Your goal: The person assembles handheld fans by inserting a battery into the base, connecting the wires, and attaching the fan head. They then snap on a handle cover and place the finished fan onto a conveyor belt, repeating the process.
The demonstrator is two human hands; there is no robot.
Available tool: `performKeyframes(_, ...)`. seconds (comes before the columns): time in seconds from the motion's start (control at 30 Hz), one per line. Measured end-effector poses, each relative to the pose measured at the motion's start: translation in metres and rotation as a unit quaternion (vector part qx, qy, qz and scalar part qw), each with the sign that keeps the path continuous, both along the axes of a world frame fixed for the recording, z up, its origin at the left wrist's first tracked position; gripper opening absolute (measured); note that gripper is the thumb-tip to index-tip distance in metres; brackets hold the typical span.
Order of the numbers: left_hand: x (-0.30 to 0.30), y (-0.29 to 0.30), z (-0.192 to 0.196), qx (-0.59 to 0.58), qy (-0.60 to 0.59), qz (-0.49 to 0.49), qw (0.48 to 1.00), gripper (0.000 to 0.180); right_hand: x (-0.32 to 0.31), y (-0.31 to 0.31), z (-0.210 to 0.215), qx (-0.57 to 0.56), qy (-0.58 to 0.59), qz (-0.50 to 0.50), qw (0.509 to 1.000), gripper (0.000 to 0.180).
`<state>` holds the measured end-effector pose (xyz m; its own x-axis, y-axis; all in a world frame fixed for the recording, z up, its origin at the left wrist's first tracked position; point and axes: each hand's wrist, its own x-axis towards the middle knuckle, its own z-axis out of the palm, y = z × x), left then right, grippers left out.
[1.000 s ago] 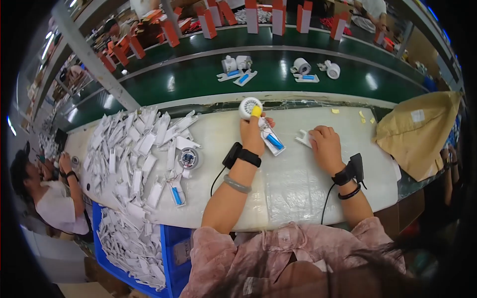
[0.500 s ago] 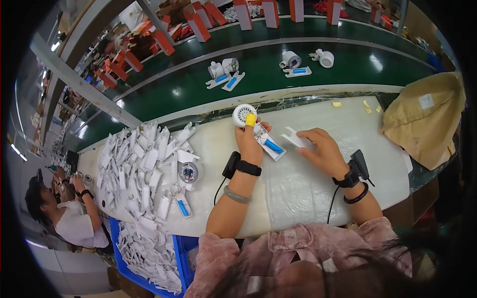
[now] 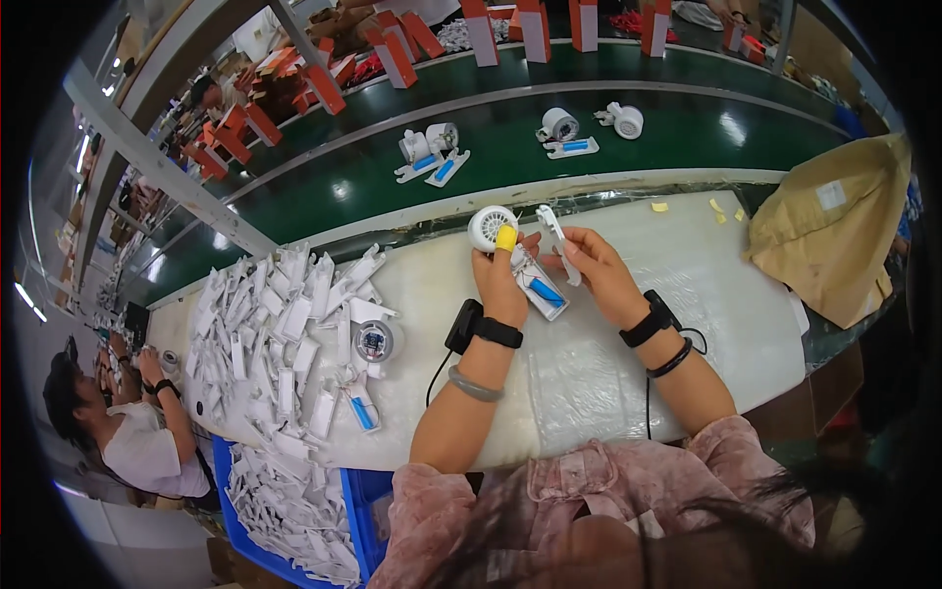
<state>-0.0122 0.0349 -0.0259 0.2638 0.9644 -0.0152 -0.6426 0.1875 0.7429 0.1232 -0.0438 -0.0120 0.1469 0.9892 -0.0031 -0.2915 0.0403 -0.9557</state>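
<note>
A small white fan (image 3: 491,228) with a round spoked grille is held in my left hand (image 3: 502,285). A yellow finger cot covers the thumb, which presses beside the grille. The fan's open handle points toward the lower right and shows a blue cylindrical battery (image 3: 546,292) and some thin wiring. Just right of the handle, my right hand (image 3: 601,280) pinches a slim white plastic cover (image 3: 555,240), turned nearly edge-on and apart from the fan. Left of my hands, another opened fan (image 3: 374,342) lies on the table with its own battery handle (image 3: 362,407).
White plastic covers (image 3: 280,314) lie heaped on the left; a blue crate (image 3: 359,525) below holds more. Opened fans (image 3: 560,125) sit on the green conveyor (image 3: 353,182). A brown paper bag (image 3: 834,231) stands at the right. Another person (image 3: 147,442) works at far left.
My right hand has moved left toward the fan, and the cover has turned from lying flat to nearly upright. The left hand still holds the fan. The conveyor fans appear slightly farther left.
</note>
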Motion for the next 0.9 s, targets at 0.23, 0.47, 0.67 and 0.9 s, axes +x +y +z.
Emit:
performKeyframes(0.23,0.004,0.0,-0.007,0.038,0.033,0.019,0.999,0.04,-0.021,-0.001,0.005,0.064,-0.025,-0.025,0.997,0.037)
performKeyframes(0.47,0.005,-0.012,0.008,0.044,0.081,0.06,0.994,0.038,-0.038,-0.013,-0.004,0.149,-0.105,-0.056,0.982,0.046)
performKeyframes(0.67,0.006,-0.017,0.015,-0.014,0.054,0.056,0.997,0.023,-0.047,-0.017,0.003,0.206,-0.254,-0.05,0.944,0.049)
performKeyframes(0.9,0.003,0.004,-0.01,0.01,-0.019,0.044,0.999,0.032,-0.028,-0.009,0.004,0.126,-0.101,-0.044,0.986,0.048)
